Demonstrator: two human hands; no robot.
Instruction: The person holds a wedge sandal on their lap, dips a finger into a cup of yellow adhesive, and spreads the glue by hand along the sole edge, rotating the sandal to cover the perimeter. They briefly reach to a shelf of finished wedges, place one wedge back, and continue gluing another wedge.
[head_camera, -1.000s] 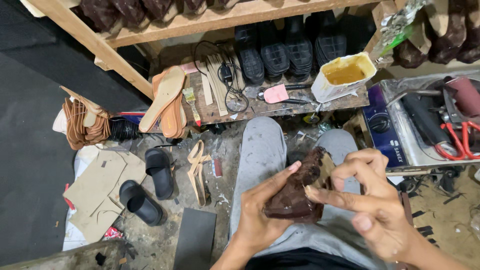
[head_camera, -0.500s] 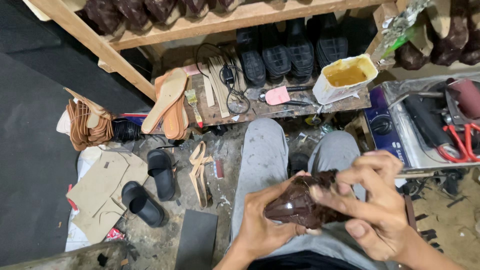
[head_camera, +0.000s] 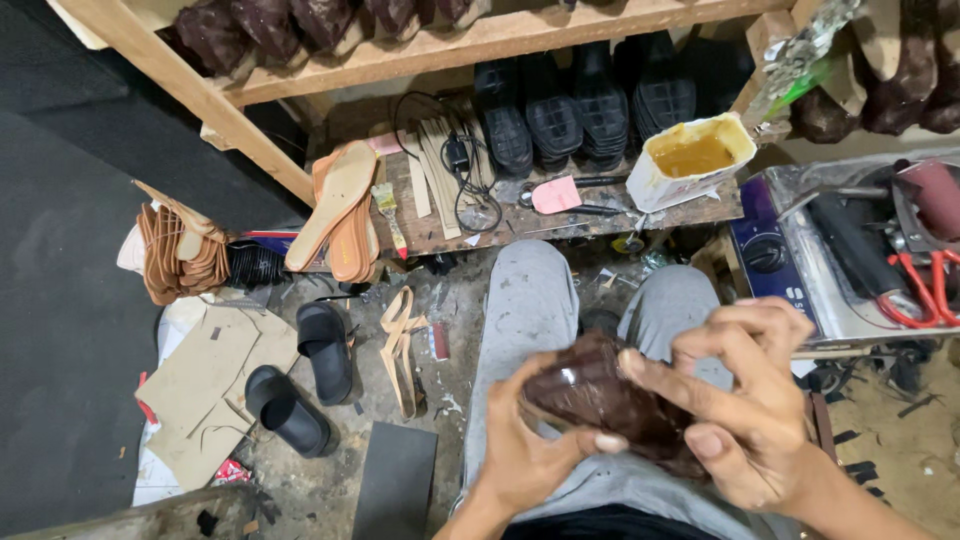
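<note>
Cluttered shoe workshop floor (head_camera: 450, 310) is what we are looking down at, with a wooden shelf (head_camera: 470, 45) running across the top. Far left, a bundle of tan straps (head_camera: 180, 255) is hanging by the slanted beam, and flat cardboard pieces (head_camera: 205, 385) are lying below it. Two black slides (head_camera: 305, 380) are sitting on the floor beside them. On the low tabletop (head_camera: 500, 225) tan insoles (head_camera: 340, 205) are leaning at the left end, then a small brush (head_camera: 388, 215), a black cable (head_camera: 470, 185), a pink scrap (head_camera: 555, 193) and an open tub of yellow glue (head_camera: 693, 158). Black soles (head_camera: 575, 105) are standing in a row behind. We are sitting in grey trousers (head_camera: 530, 300). Our left hand (head_camera: 525, 450) is cupping a dark brown shoe upper (head_camera: 600, 400) from below, grip closed around it. Our right hand (head_camera: 750, 420) is pressing on it from above, fingers curled, grip closed on the same piece, over our lap. Far right, a metal machine (head_camera: 850, 260) with red-handled pliers (head_camera: 925, 285) is standing close by.
</note>
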